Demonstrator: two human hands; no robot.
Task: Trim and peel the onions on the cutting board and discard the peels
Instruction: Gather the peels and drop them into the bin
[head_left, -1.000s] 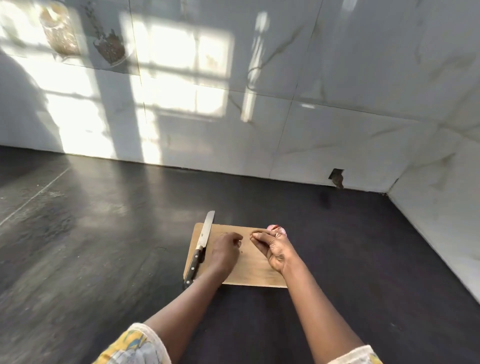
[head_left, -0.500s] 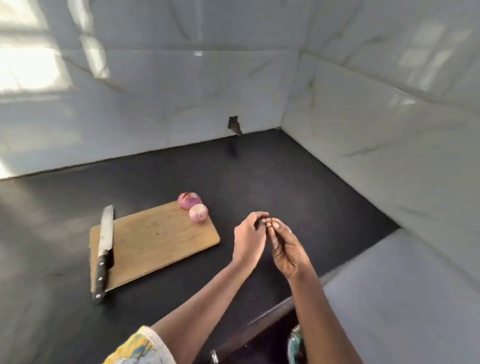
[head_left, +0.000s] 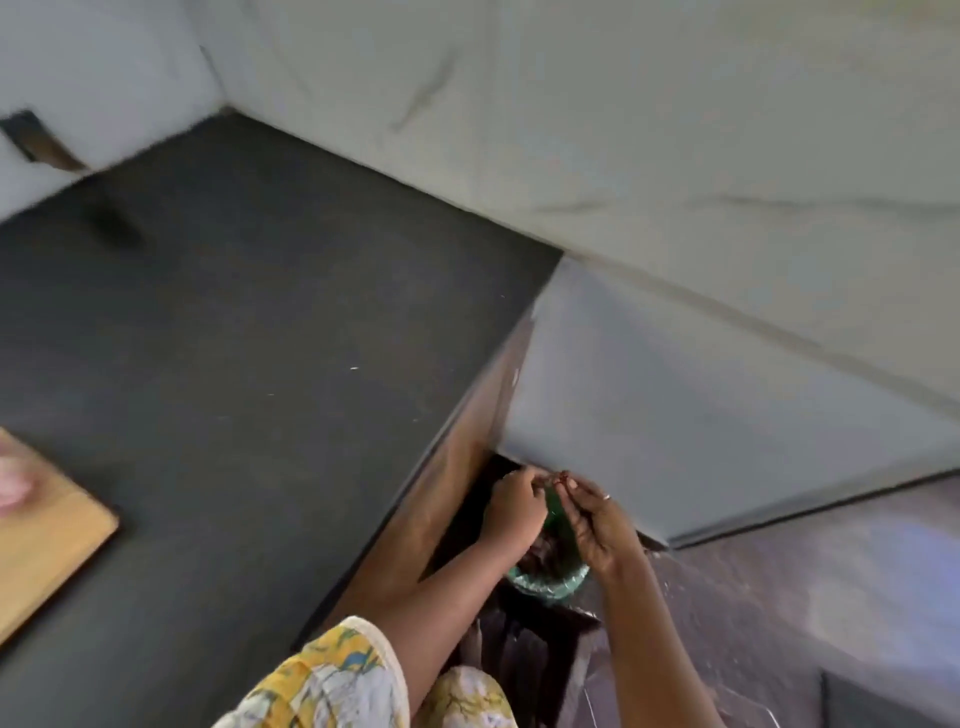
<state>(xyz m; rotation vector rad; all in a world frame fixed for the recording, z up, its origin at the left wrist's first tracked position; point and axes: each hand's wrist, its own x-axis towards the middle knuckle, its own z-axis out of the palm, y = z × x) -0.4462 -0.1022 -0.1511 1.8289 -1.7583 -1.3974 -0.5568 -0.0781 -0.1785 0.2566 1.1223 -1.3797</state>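
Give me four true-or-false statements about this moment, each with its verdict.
1. The left hand and right hand are above the green bin. True.
2. A knife is in view. False: only a corner of the cutting board shows, and no knife.
3. The right hand pinches reddish peel scraps. True.
4. The green bin stands on the counter. False: it sits lower, beside the counter's edge.

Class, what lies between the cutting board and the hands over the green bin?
Head view: only dark countertop and its brown side separate cutting board from left hand.
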